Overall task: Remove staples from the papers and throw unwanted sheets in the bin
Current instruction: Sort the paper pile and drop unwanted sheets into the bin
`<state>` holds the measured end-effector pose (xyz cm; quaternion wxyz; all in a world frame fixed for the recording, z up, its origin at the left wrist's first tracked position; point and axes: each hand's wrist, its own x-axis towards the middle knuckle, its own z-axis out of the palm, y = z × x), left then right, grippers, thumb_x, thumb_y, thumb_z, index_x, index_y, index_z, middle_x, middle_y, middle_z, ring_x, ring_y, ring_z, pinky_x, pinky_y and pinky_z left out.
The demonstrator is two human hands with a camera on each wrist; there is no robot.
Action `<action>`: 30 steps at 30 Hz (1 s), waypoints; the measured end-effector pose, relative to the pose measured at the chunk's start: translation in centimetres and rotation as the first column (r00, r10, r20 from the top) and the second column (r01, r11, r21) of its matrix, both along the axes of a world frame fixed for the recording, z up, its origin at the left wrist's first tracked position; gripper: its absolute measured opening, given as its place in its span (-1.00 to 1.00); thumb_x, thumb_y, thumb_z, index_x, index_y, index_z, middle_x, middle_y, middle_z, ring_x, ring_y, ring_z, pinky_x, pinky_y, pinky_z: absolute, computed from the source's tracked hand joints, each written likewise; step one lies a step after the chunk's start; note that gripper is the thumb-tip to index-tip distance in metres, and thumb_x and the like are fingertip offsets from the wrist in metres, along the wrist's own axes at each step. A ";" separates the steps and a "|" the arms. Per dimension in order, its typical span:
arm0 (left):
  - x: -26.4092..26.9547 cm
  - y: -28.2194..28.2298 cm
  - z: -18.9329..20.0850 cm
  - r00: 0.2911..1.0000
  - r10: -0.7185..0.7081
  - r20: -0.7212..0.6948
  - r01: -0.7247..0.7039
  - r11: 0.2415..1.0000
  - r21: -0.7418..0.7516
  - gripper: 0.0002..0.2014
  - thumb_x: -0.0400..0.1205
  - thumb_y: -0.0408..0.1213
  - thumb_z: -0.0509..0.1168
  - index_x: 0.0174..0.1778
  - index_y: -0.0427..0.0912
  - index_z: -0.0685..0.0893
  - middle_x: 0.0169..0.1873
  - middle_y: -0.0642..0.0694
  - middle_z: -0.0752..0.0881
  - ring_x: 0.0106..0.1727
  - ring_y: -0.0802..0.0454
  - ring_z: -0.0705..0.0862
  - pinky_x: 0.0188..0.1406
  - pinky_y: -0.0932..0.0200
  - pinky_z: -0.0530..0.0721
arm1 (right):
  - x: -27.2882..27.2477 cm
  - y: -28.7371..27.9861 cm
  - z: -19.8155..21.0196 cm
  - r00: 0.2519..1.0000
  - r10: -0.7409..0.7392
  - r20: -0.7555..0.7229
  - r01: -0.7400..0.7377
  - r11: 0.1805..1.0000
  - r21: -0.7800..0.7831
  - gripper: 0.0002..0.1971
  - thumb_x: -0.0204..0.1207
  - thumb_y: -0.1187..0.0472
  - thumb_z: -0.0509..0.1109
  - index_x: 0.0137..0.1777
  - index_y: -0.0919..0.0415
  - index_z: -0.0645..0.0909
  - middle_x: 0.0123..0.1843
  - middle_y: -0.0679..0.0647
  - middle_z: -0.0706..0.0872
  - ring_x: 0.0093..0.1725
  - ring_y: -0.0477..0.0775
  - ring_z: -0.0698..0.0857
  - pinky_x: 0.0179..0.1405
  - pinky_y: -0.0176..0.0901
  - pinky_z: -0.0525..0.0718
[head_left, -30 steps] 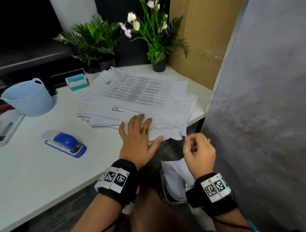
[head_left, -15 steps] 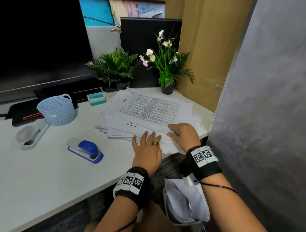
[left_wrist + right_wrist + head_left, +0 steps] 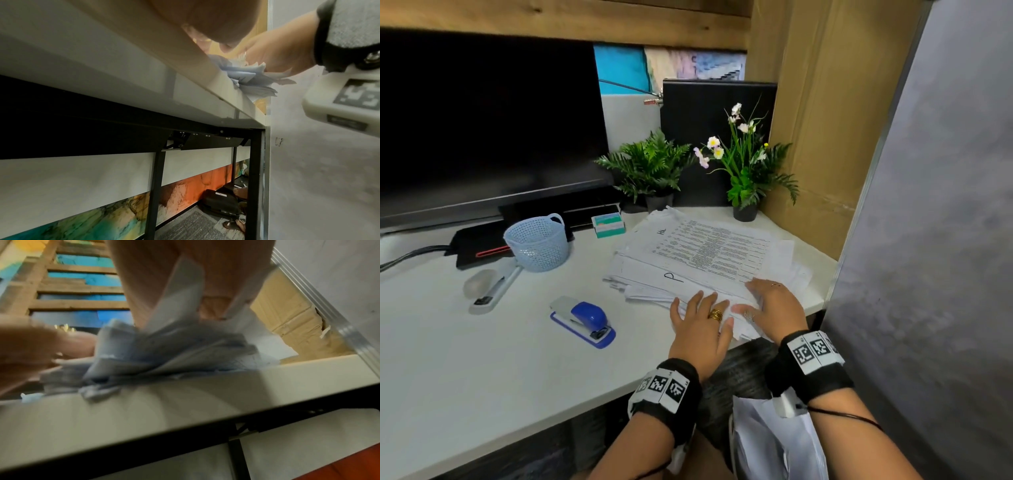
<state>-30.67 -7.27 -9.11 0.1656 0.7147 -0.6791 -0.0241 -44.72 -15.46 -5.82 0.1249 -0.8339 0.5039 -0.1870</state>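
A thick stack of printed papers lies at the right end of the white desk, its near corner jutting over the edge. My left hand rests flat on the stack's near edge, fingers straight. My right hand sits on the near right corner. In the blurred right wrist view a few sheets rise between its fingers, so it seems to pinch them. The fanned paper corner overhangs the desk edge. A bin lined with a white bag stands below, under my right forearm.
A blue stapler lies left of my hands, and a white stapler-like tool farther left. Behind them are a blue basket, a small box, two potted plants and a monitor. A grey partition closes the right side.
My right hand came up from over the bin and landed on the stack's near right corner. My left hand stayed on the papers. The head view tilted up.
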 end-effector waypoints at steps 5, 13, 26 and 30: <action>-0.1 -0.1 0.0 1.000 0.000 0.018 0.000 1.000 0.000 -0.13 0.44 0.11 -0.57 0.58 0.04 0.31 0.60 0.04 0.21 0.63 0.03 -0.01 0.43 -0.15 -0.43 | 0.3 -0.3 0.0 0.999 -0.043 0.010 0.043 0.998 -0.055 -0.68 0.62 -0.02 0.28 0.24 0.10 0.69 0.28 0.05 0.70 0.26 0.07 0.62 0.20 -0.16 0.51; 0.1 -0.2 -0.1 0.999 0.007 -0.046 -0.007 1.000 -0.019 -0.15 0.44 0.18 -0.55 0.56 0.10 0.31 0.59 0.09 0.22 0.63 0.11 0.00 0.46 -0.12 -0.41 | 0.1 0.6 1.3 0.982 -0.190 -0.021 0.182 0.963 -0.197 -0.62 0.70 -0.06 0.03 0.17 0.10 0.62 0.01 0.11 0.76 0.02 0.15 0.70 -0.17 -0.13 0.50; 1.9 1.9 4.1 0.377 -0.100 -0.921 -0.305 0.925 -0.225 -0.32 0.52 0.42 -0.02 0.53 0.21 0.22 0.46 0.04 0.48 0.41 0.05 0.52 0.48 0.04 0.40 | 1.6 6.4 2.5 0.767 0.127 0.629 -0.118 0.991 -0.056 -0.81 0.65 0.26 0.23 -0.14 0.36 0.55 -0.28 0.08 0.65 -0.29 -0.09 0.62 -0.30 -0.52 0.47; 5.5 3.9 5.7 0.365 -0.098 -0.926 -0.354 0.905 -0.236 -0.51 0.65 -0.11 0.26 0.49 -0.03 0.33 0.26 0.00 0.65 0.26 0.11 0.64 0.30 0.10 0.61 | 4.2 9.3 1.0 0.754 0.289 0.590 -0.351 0.936 -0.009 -0.81 0.65 0.29 0.25 -0.08 0.41 0.61 -0.12 0.11 0.75 -0.02 -0.18 0.68 -0.12 -0.58 0.50</action>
